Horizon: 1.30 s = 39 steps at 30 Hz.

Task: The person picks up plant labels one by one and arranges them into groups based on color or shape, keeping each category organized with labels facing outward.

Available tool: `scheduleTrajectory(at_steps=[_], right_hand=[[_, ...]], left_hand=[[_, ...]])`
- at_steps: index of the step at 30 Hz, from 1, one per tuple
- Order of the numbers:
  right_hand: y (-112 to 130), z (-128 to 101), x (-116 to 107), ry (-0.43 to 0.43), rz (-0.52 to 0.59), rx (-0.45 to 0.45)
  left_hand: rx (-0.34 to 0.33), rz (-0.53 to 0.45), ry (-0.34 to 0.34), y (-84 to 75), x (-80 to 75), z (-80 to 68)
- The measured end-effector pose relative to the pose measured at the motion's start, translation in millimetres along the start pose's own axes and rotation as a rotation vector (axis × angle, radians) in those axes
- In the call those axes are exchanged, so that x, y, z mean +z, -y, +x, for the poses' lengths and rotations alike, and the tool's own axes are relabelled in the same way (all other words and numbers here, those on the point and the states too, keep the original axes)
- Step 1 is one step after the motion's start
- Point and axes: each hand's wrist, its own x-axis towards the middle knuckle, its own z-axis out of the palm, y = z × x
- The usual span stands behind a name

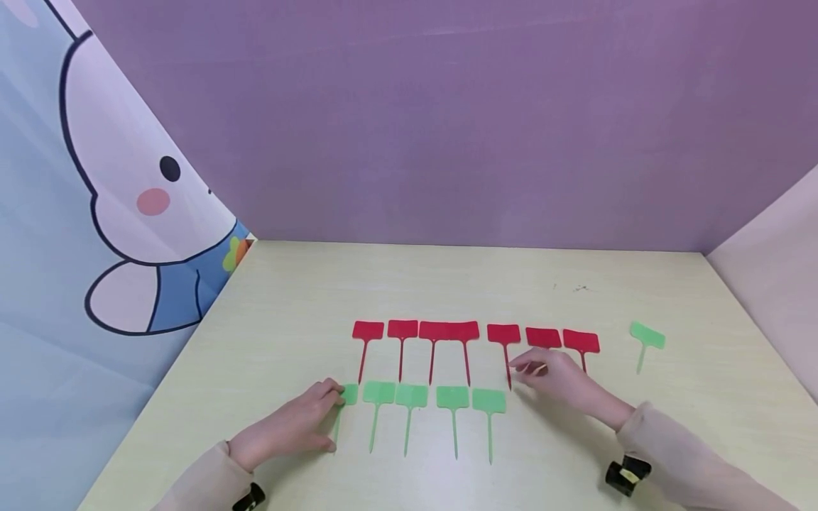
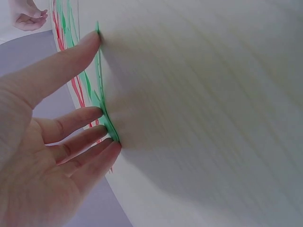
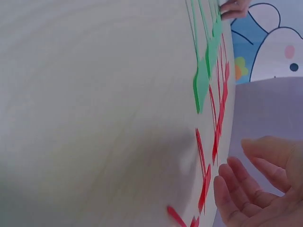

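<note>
My left hand (image 1: 297,420) touches the leftmost green T-shaped plant label (image 2: 100,90), which lies on the table. Its thumb is at the tip of the stem and its fingertips are along the head, as the left wrist view shows. Over the right part of a row of red T-shaped plant labels (image 1: 503,333) hovers my right hand (image 1: 554,378), its fingers loosely bent and holding nothing. In the head view it partly covers the stem of one red label (image 1: 543,337). Several green labels (image 1: 452,397) form a row nearer to me, stems toward me.
Two red labels in the middle of the back row (image 1: 449,331) have their heads side by side without a gap. A single green label (image 1: 648,335) lies apart at the right. Behind the table (image 1: 409,277) stands a purple panel (image 1: 447,128); a cartoon-printed cloth (image 1: 128,298) borders the left.
</note>
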Motion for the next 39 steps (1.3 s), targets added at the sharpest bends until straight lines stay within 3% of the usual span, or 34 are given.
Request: scheduleTrajectory(at_steps=[39], right_hand=[[-48, -19, -78, -0.173, -0.143, 0.141]], left_hand=[[-0.04, -0.016, 0.023, 0.1, 1.5, 2.8]])
